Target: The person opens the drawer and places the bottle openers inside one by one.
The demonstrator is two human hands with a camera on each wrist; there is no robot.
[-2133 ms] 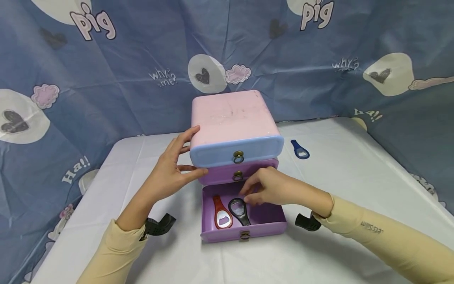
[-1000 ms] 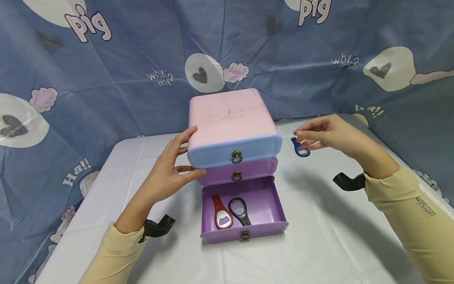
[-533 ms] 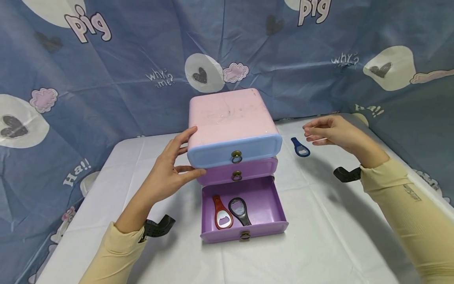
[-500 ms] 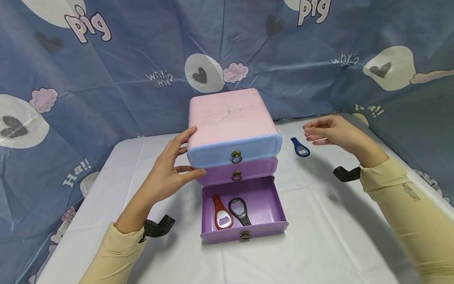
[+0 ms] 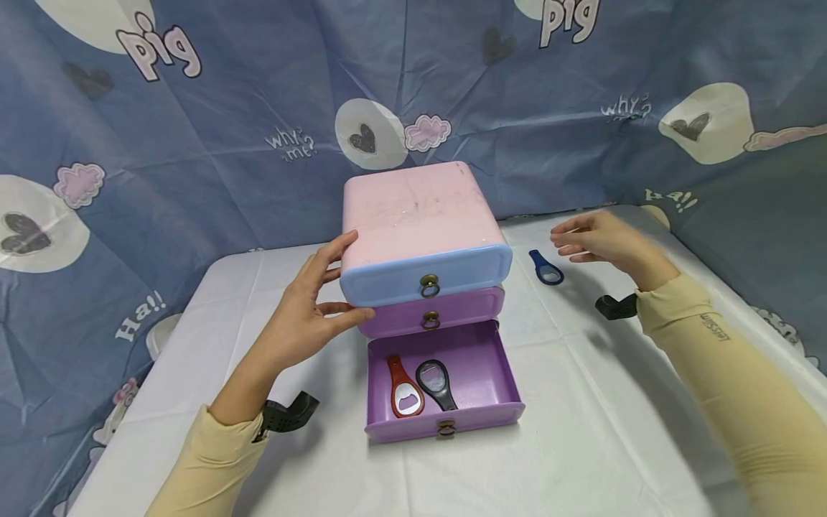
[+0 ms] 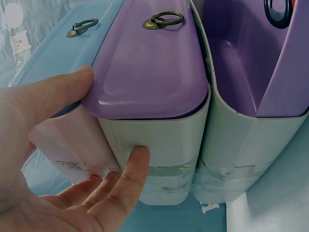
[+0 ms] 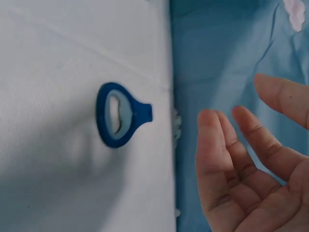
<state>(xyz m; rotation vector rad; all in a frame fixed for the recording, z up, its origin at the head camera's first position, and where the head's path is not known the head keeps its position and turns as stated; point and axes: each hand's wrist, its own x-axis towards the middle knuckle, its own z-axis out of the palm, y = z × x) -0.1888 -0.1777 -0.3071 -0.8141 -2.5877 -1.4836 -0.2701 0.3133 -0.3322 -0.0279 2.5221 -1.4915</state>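
Observation:
In the head view a small drawer unit with a pink top stands mid-table. Its blue top drawer and purple middle drawer are closed; the purple bottom drawer is pulled out. A red bottle opener and a black bottle opener lie inside that drawer. My left hand rests on the unit's left side, its thumb at the purple middle drawer's front edge and its fingers against the side wall. My right hand hovers, holding nothing, just right of a blue bottle opener lying on the table.
A white cloth covers the table. Blue printed fabric hangs behind and along both sides. In the left wrist view small brass ring pulls stick out from the drawer fronts.
From beside the black bottle opener in the drawer, my right hand has moved up and right to the blue bottle opener, then drawn slightly off it. My left hand has stayed put.

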